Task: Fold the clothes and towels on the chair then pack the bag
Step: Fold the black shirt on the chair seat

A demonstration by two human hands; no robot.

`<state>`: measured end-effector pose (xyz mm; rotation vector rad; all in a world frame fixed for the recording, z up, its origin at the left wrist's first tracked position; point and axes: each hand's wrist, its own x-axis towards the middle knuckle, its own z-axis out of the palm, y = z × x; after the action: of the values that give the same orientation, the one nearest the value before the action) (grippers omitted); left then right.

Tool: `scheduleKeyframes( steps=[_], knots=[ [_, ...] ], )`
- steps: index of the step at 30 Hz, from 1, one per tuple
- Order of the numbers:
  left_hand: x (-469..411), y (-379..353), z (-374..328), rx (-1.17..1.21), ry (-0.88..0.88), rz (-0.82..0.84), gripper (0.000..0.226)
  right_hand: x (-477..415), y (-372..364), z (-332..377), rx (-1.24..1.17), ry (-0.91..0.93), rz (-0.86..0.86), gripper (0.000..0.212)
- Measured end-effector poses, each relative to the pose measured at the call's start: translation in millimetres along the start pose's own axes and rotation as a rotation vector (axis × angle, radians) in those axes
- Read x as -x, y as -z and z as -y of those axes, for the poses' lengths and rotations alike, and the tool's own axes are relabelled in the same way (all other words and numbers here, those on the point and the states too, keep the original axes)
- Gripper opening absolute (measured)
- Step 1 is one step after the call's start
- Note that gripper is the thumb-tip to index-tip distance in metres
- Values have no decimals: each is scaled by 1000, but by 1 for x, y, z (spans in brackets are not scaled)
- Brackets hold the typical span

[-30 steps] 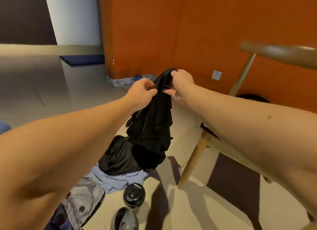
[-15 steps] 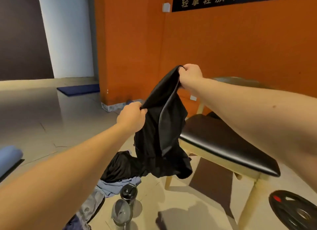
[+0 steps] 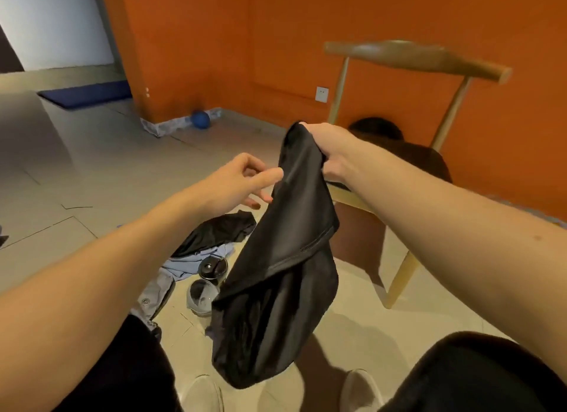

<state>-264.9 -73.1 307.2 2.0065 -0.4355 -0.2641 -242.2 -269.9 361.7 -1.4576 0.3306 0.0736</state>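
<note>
A black garment (image 3: 285,258) hangs in the air in front of me, held at its top edge by my right hand (image 3: 331,153). My left hand (image 3: 245,181) is just left of the cloth with its fingers spread, fingertips touching the fabric's edge without gripping it. The wooden chair (image 3: 414,58) with a dark seat stands behind on the right, with a dark item (image 3: 377,129) lying on the seat. On the floor below lie another black garment (image 3: 214,233), a light blue cloth (image 3: 196,261) and a grey bag (image 3: 153,295).
Two dark-lidded bottles (image 3: 211,267) stand on the tiled floor beside the bag. A blue ball (image 3: 201,120) rests at the orange wall's base, and a blue mat (image 3: 86,92) lies far left. My white shoes (image 3: 202,393) show at the bottom.
My left hand has let go of the black garment and opened its fingers. My right hand has lowered the cloth, which now hangs from that hand alone. The view has tilted down.
</note>
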Motion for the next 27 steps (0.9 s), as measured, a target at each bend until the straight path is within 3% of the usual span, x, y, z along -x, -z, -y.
scheduleKeyframes(
  steps=[3,5,8,11,14,19,20,22,25,27],
  knots=[
    [-8,-30,4,-185,-34,310,63,-8,6,-25,-12,-106,-32,30],
    [-21,-43,15,-258,-81,346,48,-13,16,-41,-9,-156,-45,30],
    [-42,-45,25,-334,-103,343,5,-20,37,-60,30,-149,-89,25],
    [-58,-40,29,-319,-88,286,15,-26,58,-72,65,-60,-157,23],
    [-72,-41,32,-164,-57,202,26,-26,73,-78,115,14,-23,28],
    [-90,-44,35,194,110,-26,34,-23,73,-98,423,63,285,82],
    [-92,-45,34,245,152,-51,35,-21,68,-103,545,95,308,78],
    [-95,-47,31,325,216,-80,31,-21,60,-113,727,190,281,51],
    [-96,-43,31,336,288,-67,25,-28,49,-120,696,277,159,4],
    [-95,-35,33,295,324,-42,25,-35,46,-118,554,178,127,14]
  ],
)
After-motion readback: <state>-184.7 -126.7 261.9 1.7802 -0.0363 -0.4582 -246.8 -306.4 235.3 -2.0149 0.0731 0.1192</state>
